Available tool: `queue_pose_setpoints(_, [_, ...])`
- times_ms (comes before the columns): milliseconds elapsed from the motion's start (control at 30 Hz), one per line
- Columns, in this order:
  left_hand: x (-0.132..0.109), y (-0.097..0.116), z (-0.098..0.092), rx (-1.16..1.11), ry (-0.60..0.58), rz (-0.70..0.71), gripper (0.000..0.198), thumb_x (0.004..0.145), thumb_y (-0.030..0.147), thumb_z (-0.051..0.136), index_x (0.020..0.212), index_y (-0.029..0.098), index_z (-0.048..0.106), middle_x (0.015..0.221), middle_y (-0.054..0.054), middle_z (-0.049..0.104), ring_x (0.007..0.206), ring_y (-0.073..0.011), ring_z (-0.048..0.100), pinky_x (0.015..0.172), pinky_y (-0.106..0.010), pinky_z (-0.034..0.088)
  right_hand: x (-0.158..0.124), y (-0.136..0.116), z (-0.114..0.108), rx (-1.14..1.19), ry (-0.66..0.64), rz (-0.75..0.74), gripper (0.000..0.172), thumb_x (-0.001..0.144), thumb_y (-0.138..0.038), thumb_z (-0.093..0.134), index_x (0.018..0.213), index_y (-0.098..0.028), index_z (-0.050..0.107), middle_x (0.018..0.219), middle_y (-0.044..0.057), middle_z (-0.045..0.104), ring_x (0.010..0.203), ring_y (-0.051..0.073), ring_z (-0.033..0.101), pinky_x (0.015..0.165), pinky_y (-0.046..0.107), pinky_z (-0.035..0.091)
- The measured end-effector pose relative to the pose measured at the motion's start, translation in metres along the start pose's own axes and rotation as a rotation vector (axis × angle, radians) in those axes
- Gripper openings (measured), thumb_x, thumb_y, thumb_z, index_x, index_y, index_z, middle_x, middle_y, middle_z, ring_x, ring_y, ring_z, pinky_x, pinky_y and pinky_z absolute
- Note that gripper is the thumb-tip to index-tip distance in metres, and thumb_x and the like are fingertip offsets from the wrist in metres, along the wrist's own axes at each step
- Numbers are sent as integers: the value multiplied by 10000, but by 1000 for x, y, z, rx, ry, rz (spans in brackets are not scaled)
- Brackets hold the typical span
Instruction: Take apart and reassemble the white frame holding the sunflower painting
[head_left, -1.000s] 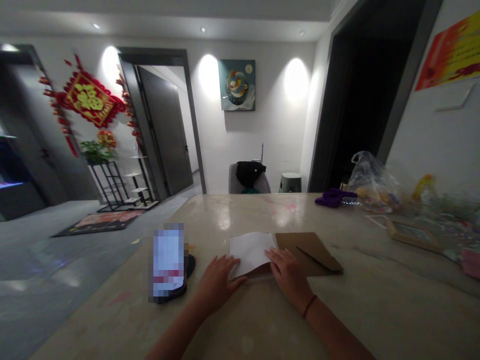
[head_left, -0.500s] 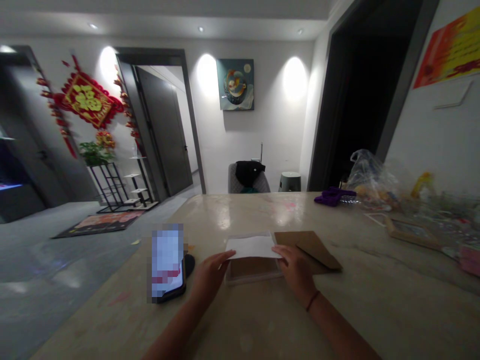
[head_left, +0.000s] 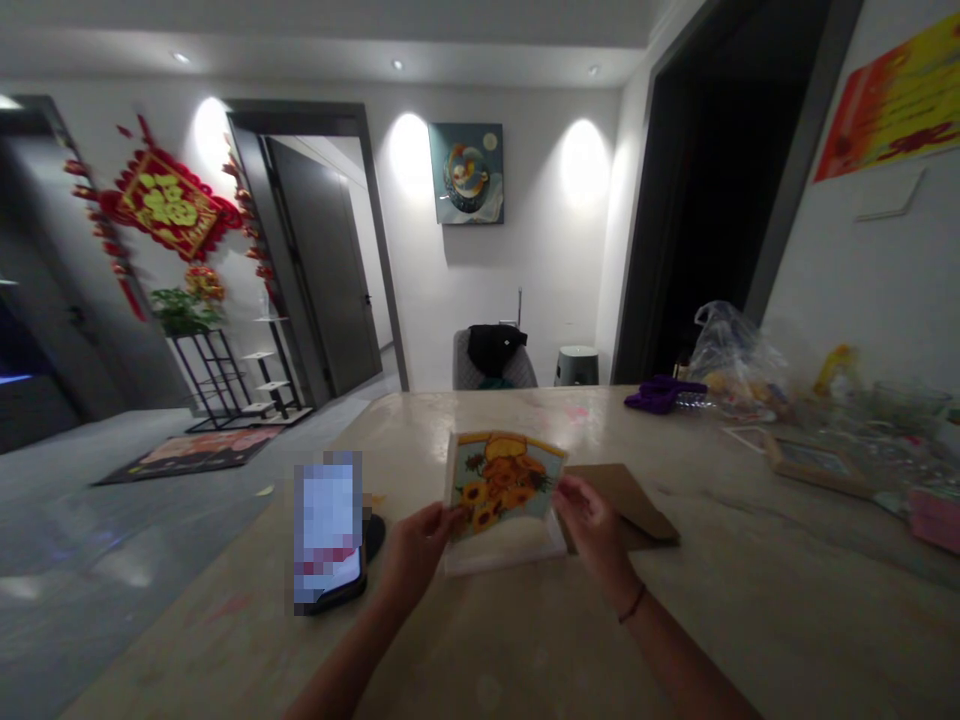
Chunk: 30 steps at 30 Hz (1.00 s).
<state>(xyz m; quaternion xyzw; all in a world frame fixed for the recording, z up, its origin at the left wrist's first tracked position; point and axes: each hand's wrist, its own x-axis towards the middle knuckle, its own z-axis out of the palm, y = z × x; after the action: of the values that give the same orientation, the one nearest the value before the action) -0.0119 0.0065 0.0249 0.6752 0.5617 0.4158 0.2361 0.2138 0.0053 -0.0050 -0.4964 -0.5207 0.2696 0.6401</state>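
Between my hands is a card with a picture of sunflowers [head_left: 504,480] in yellow, orange and pale blue. A clear plastic sleeve or shallow case [head_left: 510,560] shows around and below it; whether the card lies inside or over it I cannot tell. My left hand [head_left: 416,550] pinches the lower left edge of the card. At the right edge my right hand [head_left: 592,520] has its thumb and fingers closed on it. A brown kraft envelope [head_left: 630,505] lies on the table just beyond my right hand, partly covered by it.
A phone [head_left: 326,540] with a lit screen leans on a dark stand to the left on the marble table [head_left: 495,640]. At the right are a purple cloth [head_left: 664,393], a clear plastic bag [head_left: 731,355], a wooden frame [head_left: 817,465] and a pink item [head_left: 937,520].
Half a second ago a blank white face showed between my hands; now the sunflower picture shows and stands taller. The brown surface inside the clear plastic is no longer visible. The view has shifted slightly.
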Motion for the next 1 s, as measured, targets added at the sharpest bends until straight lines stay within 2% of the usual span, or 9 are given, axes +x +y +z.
queue_pose_setpoints(200, [0, 4, 1, -289, -126, -96, 373, 686, 504, 538, 735, 150, 645, 706, -10, 692, 770, -195, 638, 666, -250, 484, -5, -5, 3, -17, -173, 41, 340, 704, -430, 556, 844, -126, 615, 770, 75, 677, 728, 224, 624, 647, 317, 490])
queue_pose_setpoints(367, [1, -4, 9, -333, -108, -126, 394, 624, 498, 617, 790, 141, 614, 719, -35, 695, 726, -216, 646, 660, -294, 496, -3, 0, 3, 10, -153, 65, 349, 699, -453, 559, 815, -126, 602, 770, 80, 672, 715, 221, 615, 623, 304, 477])
queue_pose_setpoints(433, [2, -4, 10, -396, -85, -130, 452, 608, 507, 631, 877, 146, 585, 750, -45, 699, 720, -216, 648, 668, -311, 500, -2, 1, 2, 35, -148, 75, 376, 684, -478, 568, 814, -128, 608, 781, 83, 673, 731, 224, 612, 646, 310, 474])
queue_pose_setpoints(533, [4, 2, 6, -506, 10, -112, 570, 599, 540, 626, 1004, 149, 534, 890, -76, 691, 817, -225, 640, 729, -331, 492, 0, 0, -1, 91, -146, 134, 413, 626, -509, 614, 798, -134, 631, 768, 76, 677, 729, 226, 610, 652, 314, 472])
queue_pose_setpoints(667, [5, 7, -6, -506, 95, -166, 627, 643, 627, 519, 1023, 133, 587, 1035, -102, 649, 960, -252, 590, 801, -345, 456, 0, -3, -4, 222, -313, 288, 416, 556, -491, 681, 779, -140, 662, 717, 54, 682, 643, 204, 612, 590, 299, 474])
queue_pose_setpoints(733, [4, 6, -9, -478, 27, -238, 598, 634, 624, 531, 948, 127, 638, 955, -93, 676, 892, -251, 612, 759, -333, 461, 0, -2, -5, 232, -350, 355, 429, 541, -486, 696, 793, -140, 672, 684, 43, 681, 588, 188, 608, 551, 286, 468])
queue_pose_setpoints(867, [3, -1, -5, -431, -164, -390, 439, 566, 516, 650, 755, 120, 664, 661, -48, 686, 614, -193, 623, 587, -277, 457, 2, 2, -7, 254, -198, 422, 474, 513, -489, 715, 819, -130, 667, 656, 41, 677, 555, 174, 604, 532, 275, 468])
queue_pose_setpoints(933, [3, -6, -3, -455, -164, -419, 388, 579, 482, 648, 743, 130, 648, 620, -29, 674, 574, -173, 612, 555, -260, 447, 3, 2, -8, 302, -166, 430, 471, 551, -515, 684, 831, -137, 656, 664, 37, 673, 523, 145, 591, 512, 256, 463])
queue_pose_setpoints(1000, [3, -11, -1, -488, -86, -430, 350, 616, 455, 623, 778, 145, 623, 615, -12, 666, 573, -163, 610, 542, -250, 442, 2, -1, -8, 357, -226, 441, 474, 606, -542, 630, 872, -151, 638, 693, 34, 672, 476, 105, 563, 471, 227, 445])
